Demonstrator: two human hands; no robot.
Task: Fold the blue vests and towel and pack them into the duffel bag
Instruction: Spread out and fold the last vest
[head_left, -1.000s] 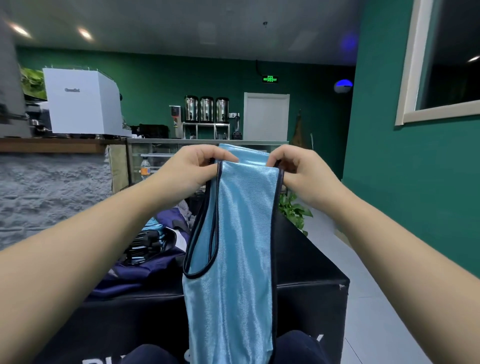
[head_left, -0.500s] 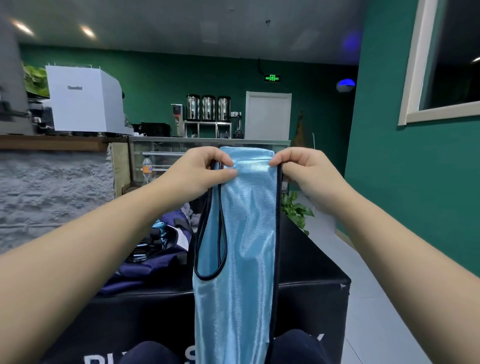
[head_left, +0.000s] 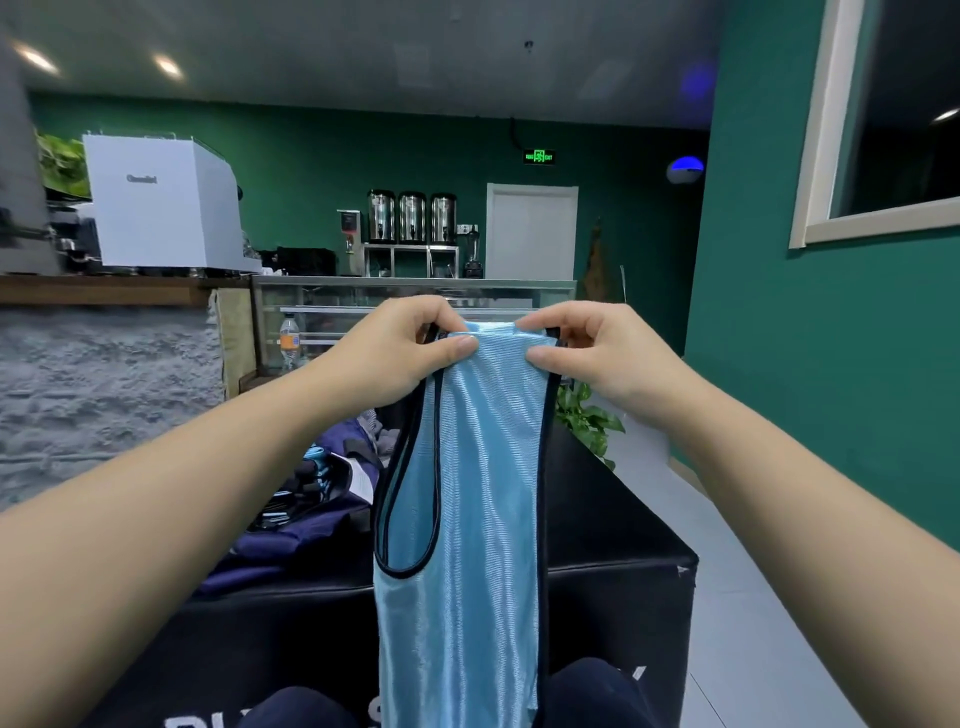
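The vest (head_left: 467, 519) is light sky blue with a glossy sheen, fine ribbed weave and black piping along its armhole and side edges. Behind it, the block-shaped tabletop (head_left: 613, 525) is black with white lettering on its near face, and to the left of the vest the duffel bag (head_left: 291, 535) is dark navy with pale blue and white items showing inside. Beyond the vest, the walls (head_left: 810, 364) are deep green, the coffee machine (head_left: 161, 208) white, the door (head_left: 530, 234) off-white, and the plant (head_left: 587, 421) leaf green.
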